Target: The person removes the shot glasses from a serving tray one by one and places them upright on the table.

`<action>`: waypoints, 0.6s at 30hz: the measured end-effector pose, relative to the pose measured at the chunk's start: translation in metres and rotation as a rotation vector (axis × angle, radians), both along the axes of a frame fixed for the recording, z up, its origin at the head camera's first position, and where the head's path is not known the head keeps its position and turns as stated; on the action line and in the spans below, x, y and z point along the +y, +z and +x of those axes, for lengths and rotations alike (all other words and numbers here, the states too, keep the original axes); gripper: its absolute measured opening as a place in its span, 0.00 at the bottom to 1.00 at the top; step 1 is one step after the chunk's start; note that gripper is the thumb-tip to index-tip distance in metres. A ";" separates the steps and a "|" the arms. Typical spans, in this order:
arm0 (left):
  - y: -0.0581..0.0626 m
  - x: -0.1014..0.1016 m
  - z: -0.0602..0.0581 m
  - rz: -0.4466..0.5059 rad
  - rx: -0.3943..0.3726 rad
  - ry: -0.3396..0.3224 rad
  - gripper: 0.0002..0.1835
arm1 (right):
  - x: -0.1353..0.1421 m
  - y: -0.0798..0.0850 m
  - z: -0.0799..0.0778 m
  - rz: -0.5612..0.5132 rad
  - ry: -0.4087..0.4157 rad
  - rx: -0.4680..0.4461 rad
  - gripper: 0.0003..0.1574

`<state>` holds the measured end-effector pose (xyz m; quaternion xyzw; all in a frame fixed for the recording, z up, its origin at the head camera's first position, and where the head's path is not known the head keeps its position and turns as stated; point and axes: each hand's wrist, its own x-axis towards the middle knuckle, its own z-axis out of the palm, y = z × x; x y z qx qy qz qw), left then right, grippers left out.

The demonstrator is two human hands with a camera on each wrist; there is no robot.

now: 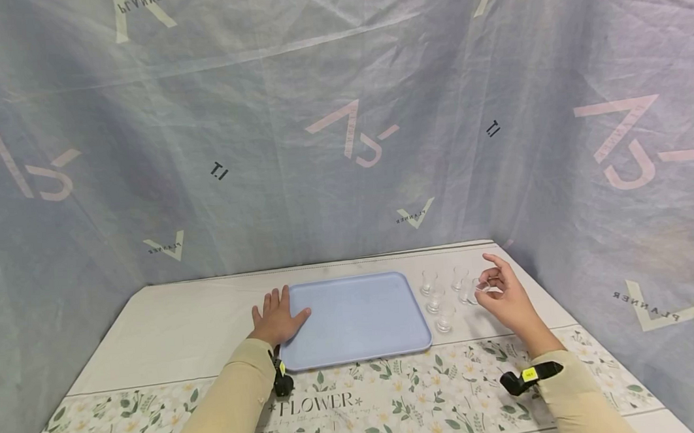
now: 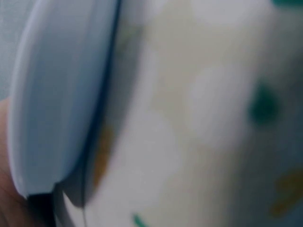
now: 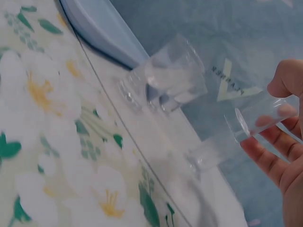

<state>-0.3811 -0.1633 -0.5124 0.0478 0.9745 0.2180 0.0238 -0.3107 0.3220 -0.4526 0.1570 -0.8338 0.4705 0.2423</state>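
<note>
A pale blue rectangular tray (image 1: 355,317) lies on the table. My left hand (image 1: 276,318) rests at its left edge with the fingers spread and straight; the tray's rim (image 2: 52,94) fills the left of the left wrist view. My right hand (image 1: 504,296) pinches a small clear shot glass (image 3: 258,118) between thumb and fingers, raised and tilted right of the tray. Beneath it in the right wrist view is another shot glass (image 3: 208,153) on the table. Several more stand by the tray's right side, among them a near glass (image 1: 444,320) and a far glass (image 1: 428,283).
The white table has a floral cloth strip (image 1: 404,403) along its front with "FLOWER" printed on it. Grey-blue fabric (image 1: 273,148) hangs as walls behind and at both sides. A black wrist camera (image 1: 515,383) is strapped to the right wrist.
</note>
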 end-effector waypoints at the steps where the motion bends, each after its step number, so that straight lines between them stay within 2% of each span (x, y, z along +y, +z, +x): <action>1: 0.000 0.000 0.000 -0.001 0.001 0.000 0.52 | 0.003 -0.005 -0.003 0.001 -0.007 -0.001 0.51; 9: 0.000 -0.001 -0.002 -0.002 0.003 0.000 0.52 | 0.015 -0.023 -0.012 0.032 -0.035 -0.033 0.54; 18: 0.007 0.003 0.005 -0.019 -0.011 0.008 0.51 | 0.020 -0.041 -0.014 0.053 -0.036 -0.103 0.54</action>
